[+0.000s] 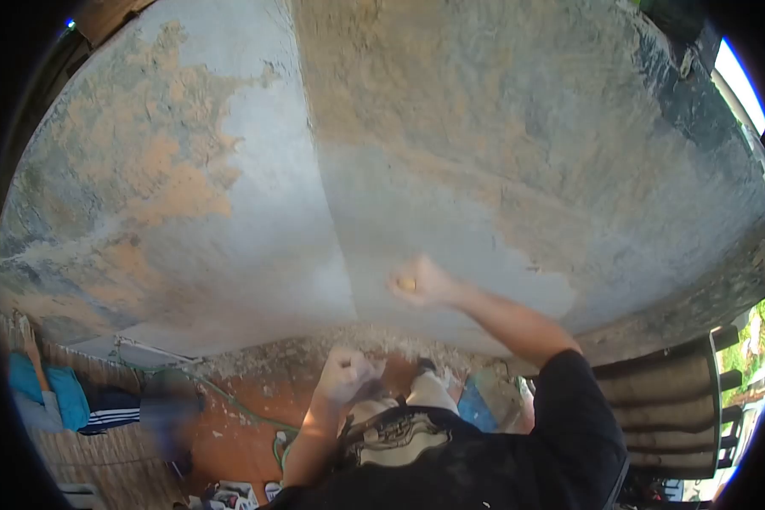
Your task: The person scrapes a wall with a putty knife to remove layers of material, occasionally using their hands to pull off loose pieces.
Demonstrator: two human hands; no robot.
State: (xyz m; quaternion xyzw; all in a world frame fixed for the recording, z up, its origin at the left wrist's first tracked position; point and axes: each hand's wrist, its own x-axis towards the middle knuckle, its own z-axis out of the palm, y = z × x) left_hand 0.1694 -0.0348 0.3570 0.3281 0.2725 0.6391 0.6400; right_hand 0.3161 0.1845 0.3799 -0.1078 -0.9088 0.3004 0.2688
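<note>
My right hand (425,283) is raised close to the grey wall (450,212), just right of the corner line. Its fingers are closed around something with a small yellowish rounded end (408,284); the rest of that thing is hidden or blurred. Lower down, in front of my body, my left hand (348,374) is curled into a fist that looks whitish with dust. Whether anything is inside it cannot be made out. Brown and orange patches mark the wall's surface, beside smoother pale grey areas.
Pale debris (382,342) lies along the wall's foot on the reddish floor (238,442). A green hose (246,412) runs across at the left. Another person in a teal top (64,395) is at far left. A slatted brown panel (654,408) stands at right.
</note>
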